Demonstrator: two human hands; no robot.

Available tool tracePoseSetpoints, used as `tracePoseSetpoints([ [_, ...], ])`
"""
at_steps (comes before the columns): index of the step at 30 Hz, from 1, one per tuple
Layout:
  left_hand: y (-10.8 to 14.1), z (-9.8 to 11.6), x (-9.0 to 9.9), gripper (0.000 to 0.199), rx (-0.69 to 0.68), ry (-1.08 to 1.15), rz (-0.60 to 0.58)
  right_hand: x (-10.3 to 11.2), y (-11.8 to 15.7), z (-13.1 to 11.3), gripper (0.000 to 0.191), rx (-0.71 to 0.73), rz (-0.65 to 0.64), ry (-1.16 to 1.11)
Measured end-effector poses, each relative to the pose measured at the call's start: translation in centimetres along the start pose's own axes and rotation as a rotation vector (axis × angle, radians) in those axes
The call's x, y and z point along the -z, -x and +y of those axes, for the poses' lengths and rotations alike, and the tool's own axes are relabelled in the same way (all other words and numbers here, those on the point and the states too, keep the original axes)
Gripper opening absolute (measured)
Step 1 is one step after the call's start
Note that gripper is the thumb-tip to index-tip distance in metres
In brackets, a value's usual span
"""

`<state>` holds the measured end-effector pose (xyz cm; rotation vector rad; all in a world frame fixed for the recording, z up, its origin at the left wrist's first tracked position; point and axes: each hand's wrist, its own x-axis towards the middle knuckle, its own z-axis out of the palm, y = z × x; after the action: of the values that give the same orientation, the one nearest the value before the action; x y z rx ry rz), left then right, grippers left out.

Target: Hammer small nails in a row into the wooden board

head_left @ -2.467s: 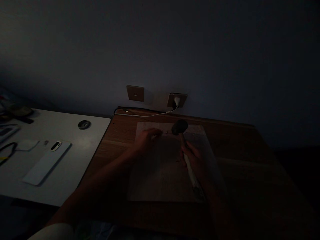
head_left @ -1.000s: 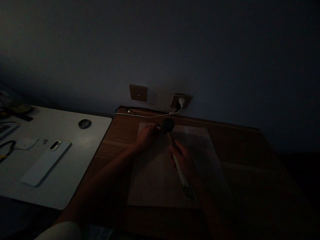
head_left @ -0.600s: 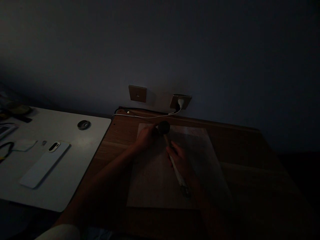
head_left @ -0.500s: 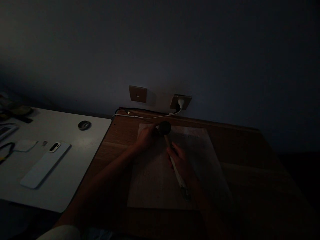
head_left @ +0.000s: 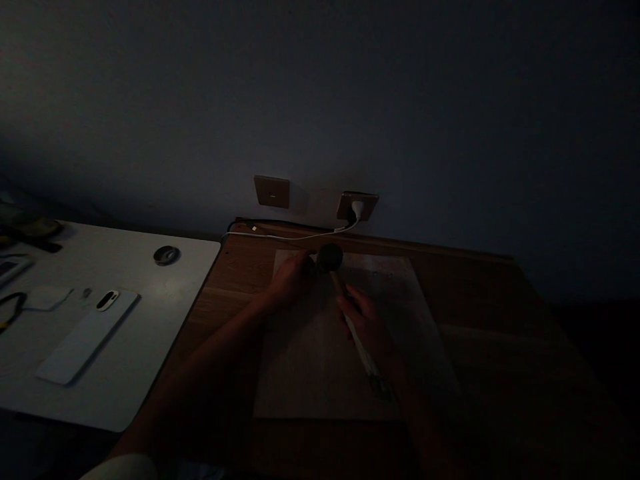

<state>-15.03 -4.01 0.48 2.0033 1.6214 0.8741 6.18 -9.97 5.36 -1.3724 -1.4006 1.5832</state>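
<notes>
My right hand (head_left: 367, 320) is wrapped around the pale handle of a mallet (head_left: 331, 258). The mallet's dark round head points away from me, and its handle slants down to the right toward my wrist. Just left of the head, my left hand (head_left: 291, 277) is closed low over the board, with its fingertips in deep shadow. Whatever those fingers pinch is too dark to make out, and I cannot tell whether they touch the mallet head. Beneath both hands lies a flat pale board (head_left: 295, 380) on the wooden table (head_left: 490, 373).
On the left, a white table (head_left: 165, 313) holds a light-coloured phone (head_left: 87, 340), a roll of tape (head_left: 166, 255) and a cable (head_left: 13, 310). A white plug (head_left: 357, 209) sits in the wall outlet, its cord running along the table's back edge. Another wall plate (head_left: 272, 192) is beside it.
The whole view has shifted slightly. The mallet handle's lower end and my right hand have moved a little to the right; my left hand stays beside the mallet head.
</notes>
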Motion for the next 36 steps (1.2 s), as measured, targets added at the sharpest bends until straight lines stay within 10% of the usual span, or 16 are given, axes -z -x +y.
tracePoseSetpoints([
  [8,6.1,9.2,-1.4,0.025,-0.762,-0.43,-0.283,4.1,2.8,-0.3,0.037,-0.004,0.252,-0.064],
  [14,8.3,12.4,-6.2,0.033,-0.69,-0.621,-0.3,4.9,4.1,0.0,0.039,-0.04,0.29,-0.108],
  [18,7.4,13.0,-6.1,0.03,-0.652,-0.528,-0.35,4.4,4.0,0.2,0.039,-0.055,0.277,-0.112],
  [23,5.1,9.3,-2.3,0.018,-0.512,-0.443,-0.346,3.5,3.7,0.0,0.035,-0.062,0.216,-0.106],
  [30,1.8,0.2,1.2,0.02,0.109,0.006,0.073,0.8,2.7,0.4,0.034,-0.068,0.095,-0.113],
  [36,1.5,-1.8,0.3,0.022,0.06,0.001,0.075,-0.9,1.7,0.6,0.033,-0.006,-0.007,-0.074],
])
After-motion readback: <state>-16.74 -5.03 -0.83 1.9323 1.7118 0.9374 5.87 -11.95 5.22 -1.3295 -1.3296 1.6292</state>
